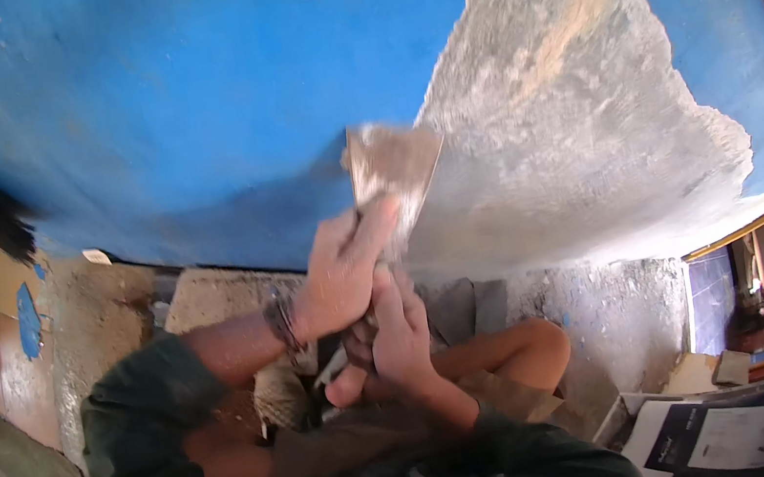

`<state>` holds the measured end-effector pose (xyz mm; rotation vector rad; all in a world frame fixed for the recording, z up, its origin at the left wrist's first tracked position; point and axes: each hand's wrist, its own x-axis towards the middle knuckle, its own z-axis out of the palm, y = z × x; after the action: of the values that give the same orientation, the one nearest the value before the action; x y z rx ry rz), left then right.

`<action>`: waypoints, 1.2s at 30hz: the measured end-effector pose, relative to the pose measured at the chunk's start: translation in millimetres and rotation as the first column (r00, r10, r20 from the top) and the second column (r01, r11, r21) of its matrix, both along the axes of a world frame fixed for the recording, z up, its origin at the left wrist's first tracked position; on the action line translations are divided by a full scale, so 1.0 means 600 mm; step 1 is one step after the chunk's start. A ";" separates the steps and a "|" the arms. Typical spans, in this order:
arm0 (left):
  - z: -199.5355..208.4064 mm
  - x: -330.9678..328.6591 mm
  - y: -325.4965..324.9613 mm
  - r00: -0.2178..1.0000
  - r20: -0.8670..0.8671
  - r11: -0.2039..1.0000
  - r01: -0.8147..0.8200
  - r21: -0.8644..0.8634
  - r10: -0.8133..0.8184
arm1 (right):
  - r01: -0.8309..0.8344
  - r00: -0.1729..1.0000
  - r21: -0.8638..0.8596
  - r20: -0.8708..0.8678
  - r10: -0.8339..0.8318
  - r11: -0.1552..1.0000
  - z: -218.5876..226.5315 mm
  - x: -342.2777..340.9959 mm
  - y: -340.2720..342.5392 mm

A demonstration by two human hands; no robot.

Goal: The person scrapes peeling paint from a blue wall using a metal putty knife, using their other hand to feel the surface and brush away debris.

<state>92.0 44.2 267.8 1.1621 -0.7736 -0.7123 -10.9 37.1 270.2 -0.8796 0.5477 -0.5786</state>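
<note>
Hands (341, 279) gripping scraper (393, 163), blue wall (211, 86), small-lettered black-and-white panel (728, 438)

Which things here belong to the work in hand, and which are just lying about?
In the work:
- left hand, right hand
- metal scraper they hold
- blue wall, bare grey patch

Seemingly lying about:
- black-bristled broom
- black-and-white printed package

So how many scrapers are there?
1: the metal scraper, held in the left hand and right hand, in front of the blue wall. Others may be hidden.
</note>
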 end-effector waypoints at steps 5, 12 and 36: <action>0.012 0.000 -0.002 0.992 0.060 0.988 0.104 0.116 -0.112 | 0.000 1.000 0.061 -0.017 0.001 0.998 -0.010 -0.014 -0.009; 0.035 -0.009 -0.003 0.996 0.034 0.996 0.079 0.045 -0.081 | 0.017 0.998 0.018 -0.055 -0.016 1.000 0.019 -0.019 -0.005; 0.053 0.019 0.004 0.999 0.038 1.000 0.021 0.004 -0.021 | -0.028 0.990 0.036 -0.139 0.033 0.999 0.066 0.011 0.010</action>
<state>103.2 46.4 299.9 1.1750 -0.8181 -0.7108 -4.4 43.1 309.8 -0.8997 0.6680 -0.4806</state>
